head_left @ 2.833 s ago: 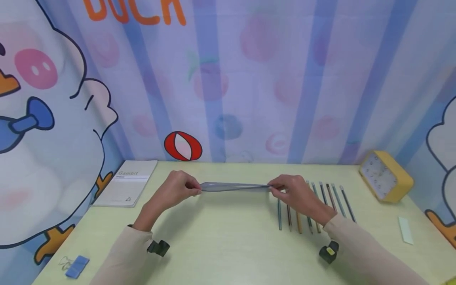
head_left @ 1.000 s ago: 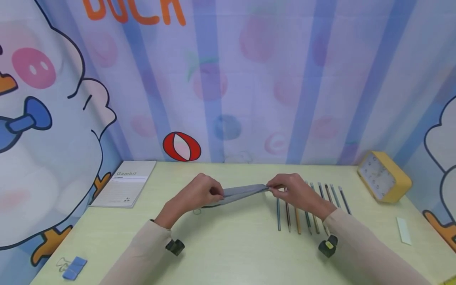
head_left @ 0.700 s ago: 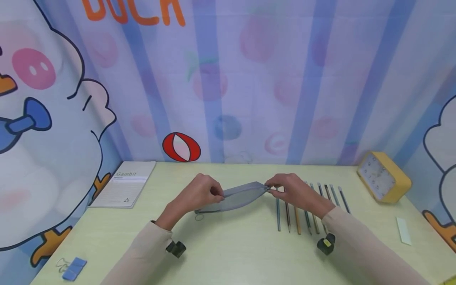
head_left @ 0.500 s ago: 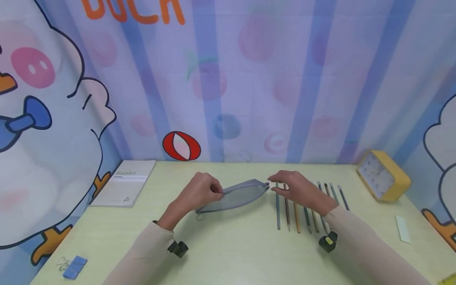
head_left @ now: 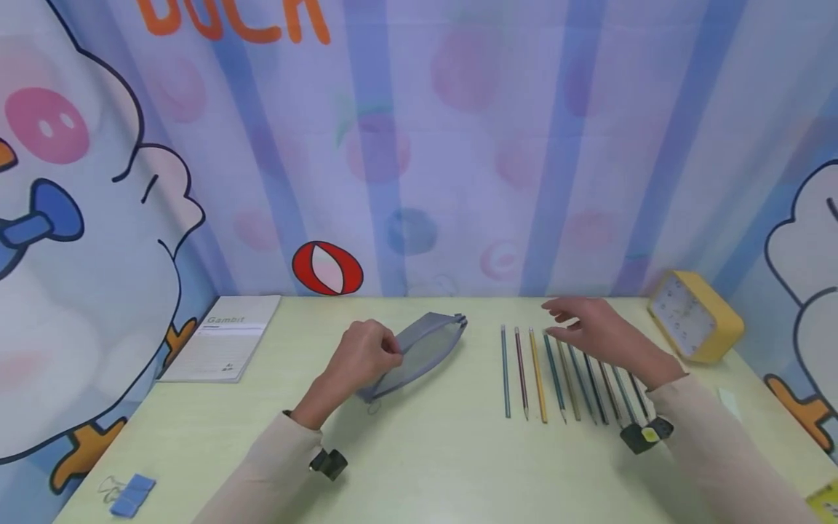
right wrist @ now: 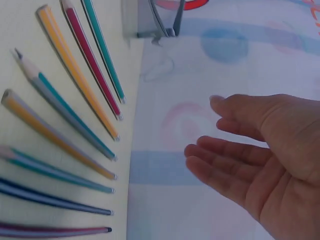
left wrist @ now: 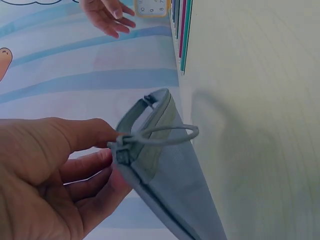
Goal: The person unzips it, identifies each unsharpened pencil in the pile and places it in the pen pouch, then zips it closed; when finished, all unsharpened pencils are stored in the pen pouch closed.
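I am pinching the near end of the grey pencil pouch (head_left: 419, 349) with my left hand (head_left: 363, 356), thumb and fingers (left wrist: 82, 137) clamped on the corner by the zipper loop, as the left wrist view is showing. The pouch is lying slanted on the pale green surface (head_left: 425, 451), its far end pointing toward the back wall, its near end lifted a little in my grip.

My right hand (head_left: 605, 335) is hovering above the far ends of the pencils (head_left: 563, 375), holding nothing, its fingers (right wrist: 225, 157) spread apart and only loosely bent. The pencils are lying side by side in a row, just to the right of the pouch and apart from it.

A yellow clock (head_left: 694, 316) is sitting near the right back corner, a booklet (head_left: 225, 346) at the left back, and a blue binder clip (head_left: 131, 495) at the near left edge.
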The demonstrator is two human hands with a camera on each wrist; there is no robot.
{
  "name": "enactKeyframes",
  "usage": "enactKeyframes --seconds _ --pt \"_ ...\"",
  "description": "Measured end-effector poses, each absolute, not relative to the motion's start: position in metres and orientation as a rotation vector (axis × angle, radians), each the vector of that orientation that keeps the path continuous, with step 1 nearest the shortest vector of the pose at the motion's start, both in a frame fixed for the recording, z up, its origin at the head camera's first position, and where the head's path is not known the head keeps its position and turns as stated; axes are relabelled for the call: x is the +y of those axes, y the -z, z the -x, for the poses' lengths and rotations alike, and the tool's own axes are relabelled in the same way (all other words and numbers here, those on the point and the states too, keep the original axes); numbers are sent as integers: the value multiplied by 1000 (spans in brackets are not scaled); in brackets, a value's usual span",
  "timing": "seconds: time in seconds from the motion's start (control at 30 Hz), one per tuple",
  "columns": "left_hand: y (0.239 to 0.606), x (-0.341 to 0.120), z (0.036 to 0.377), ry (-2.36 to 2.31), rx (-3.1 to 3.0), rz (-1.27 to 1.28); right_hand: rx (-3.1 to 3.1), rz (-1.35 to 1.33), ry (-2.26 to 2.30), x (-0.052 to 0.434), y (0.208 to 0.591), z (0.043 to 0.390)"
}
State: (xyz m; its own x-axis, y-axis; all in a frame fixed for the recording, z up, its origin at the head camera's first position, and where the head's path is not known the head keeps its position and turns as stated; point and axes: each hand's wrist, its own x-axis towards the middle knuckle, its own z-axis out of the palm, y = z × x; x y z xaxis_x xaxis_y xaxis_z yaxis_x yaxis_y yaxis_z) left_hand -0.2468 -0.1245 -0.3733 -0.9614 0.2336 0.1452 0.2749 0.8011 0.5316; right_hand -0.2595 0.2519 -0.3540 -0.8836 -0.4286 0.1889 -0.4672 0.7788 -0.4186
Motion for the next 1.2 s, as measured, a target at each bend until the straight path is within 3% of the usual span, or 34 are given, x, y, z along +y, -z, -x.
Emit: enactKeyframes --seconds 0.57,1.2 --pt "375 -130 245 1053 -2914 291 -3068 -272 -856 302 350 244" --pt "379 -130 244 1085 -2880 326 -3200 -218 -772 312 387 237"
